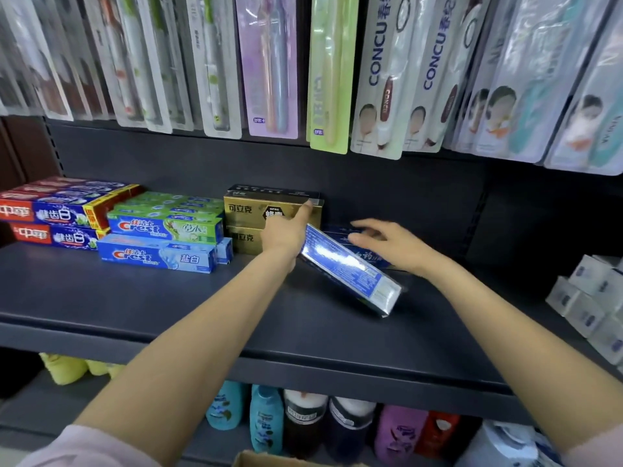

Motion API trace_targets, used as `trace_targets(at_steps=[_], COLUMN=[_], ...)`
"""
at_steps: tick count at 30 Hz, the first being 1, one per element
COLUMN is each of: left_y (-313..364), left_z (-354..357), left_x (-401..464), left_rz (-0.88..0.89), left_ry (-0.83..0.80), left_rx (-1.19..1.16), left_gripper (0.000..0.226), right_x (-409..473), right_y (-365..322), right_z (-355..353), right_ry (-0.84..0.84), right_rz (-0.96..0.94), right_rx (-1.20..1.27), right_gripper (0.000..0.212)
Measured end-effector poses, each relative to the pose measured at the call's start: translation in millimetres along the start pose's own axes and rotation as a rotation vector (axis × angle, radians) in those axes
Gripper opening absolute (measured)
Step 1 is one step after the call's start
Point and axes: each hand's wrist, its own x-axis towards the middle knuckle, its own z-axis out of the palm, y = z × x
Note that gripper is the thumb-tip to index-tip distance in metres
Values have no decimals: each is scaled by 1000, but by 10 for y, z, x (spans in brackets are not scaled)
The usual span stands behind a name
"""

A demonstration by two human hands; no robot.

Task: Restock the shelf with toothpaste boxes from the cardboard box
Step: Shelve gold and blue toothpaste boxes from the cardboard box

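Dark shelf (141, 298) at chest level, mostly bare toward the front edge. Back left: red-and-blue toothpaste boxes (57, 210) stacked in two layers, then green and blue Crest boxes (165, 235) just beside them, then gold boxes (249, 219) stacked two high with a black box on top. Right of the gold stack, dark blue toothpaste boxes (340, 235) lie flat against the back, partly hidden by my hands. Far right, white-grey small boxes (593, 305) piled at the shelf end. Carded toothbrush packs (269, 65) hang in a row above, their lower ends overhanging the back of the shelf. Below, bottles (303, 423) in teal, dark, purple and red; yellow items at lower left. The cardboard box (256, 460) shows only as a flap at the bottom edge. My left hand (286, 230) holds a blue toothpaste box (350, 267) by its far end, forefinger stretched out to touch the upper gold box; the held box slants down toward me, near end above the shelf. My right hand (387, 241) is spread flat, fingers straight, over the dark blue boxes, gripping nothing; whether it presses them I cannot tell.
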Motion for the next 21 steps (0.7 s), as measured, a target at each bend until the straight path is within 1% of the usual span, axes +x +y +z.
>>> trace_targets(at_steps=[1,2,3,4,5,7,8,9,11,12,15,17,19,20,21], left_y=[24,53,100,144,183,193,167,131,102,106,160,171,183,195,204], left_z=[24,53,68,65,68,85,109,144,209,230,199,167,171,181,190], left_x=[-11,-27,-66,-123,-175,-283,-349,-410,-491,-509,-528,-527,-550,-548,-542], left_rz=[-5,-17,-29,-36,-33,3,33,56,105,119,72,23,10,5,-4], left_ry=[16,18,5,-51,-144,-378,-463,-515,-545,-543,-572,-539,-463,-416,-378], left_rx=[-9,-30,-61,-122,-227,-425,-428,-375,-255,-240,-312,-302,-290,-300,-315], left_gripper=[62,63,60,54,48,36,32,30,30,27,16,21,27,30,32], right_x=[-70,-142,-182,-214,-242,-301,-331,-353,-383,-395,-431,-442,-432,-422,-413], right_y=[-107,-170,-190,-193,-187,-178,-171,-163,-178,-179,-190,-197,-203,-208,-213], right_z=[-8,2,22,33,37,66,73,77,79,71,16,-23,-46,-54,-65], right_ry=[-127,-218,-239,-223,-197,-165,-159,-160,-208,-255,-370,-381,-295,-233,-175], right_rz=[-1,-24,-42,-42,-8,146,215,254,290,308,368,387,373,331,271], right_rx=[35,-25,-73,-28,132,601,792,909,1055,1100,1113,1047,897,756,577], right_gripper=[56,55,49,41,35,31,31,33,43,50,64,61,44,39,40])
